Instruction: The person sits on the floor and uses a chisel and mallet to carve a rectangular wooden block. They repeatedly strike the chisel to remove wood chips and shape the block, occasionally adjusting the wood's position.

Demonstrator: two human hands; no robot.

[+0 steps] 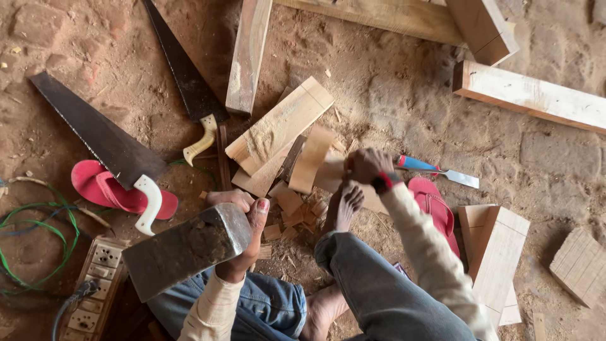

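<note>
A broad metal blade [183,249] — dull grey, wedge-shaped, like a hatchet head — is gripped in the left hand [243,237], the fingers wrapped tight round the part behind it; the handle itself is hidden by the hand. The blade is raised over the person's lap, well clear of the ground.

A pale wooden piece [328,173] is held at its top by the right hand [366,165], fingers closed on it. The piece is stood on the dirt floor [391,107] just ahead of a bare foot [344,205], which is set among small wood offcuts [290,205]. A red band is worn on the right wrist.

Around the work:
- A flat board [281,126] with a pile of sawdust on it is laid just beyond the held piece, touching other short boards.
- Two handsaws with pale handles are laid at the left — the larger handsaw [101,139] partly over a red sandal [104,188], the smaller handsaw [186,79] nearer the middle.
- A second red sandal [435,208] is seen beside the right sleeve.
- A blue-handled chisel [435,172] is laid on the ground just right of the right hand.
- Longer timber lengths [530,95] are spread across the top and right.
- A power strip [95,284] and green cord [38,237] are seen at lower left.
</note>
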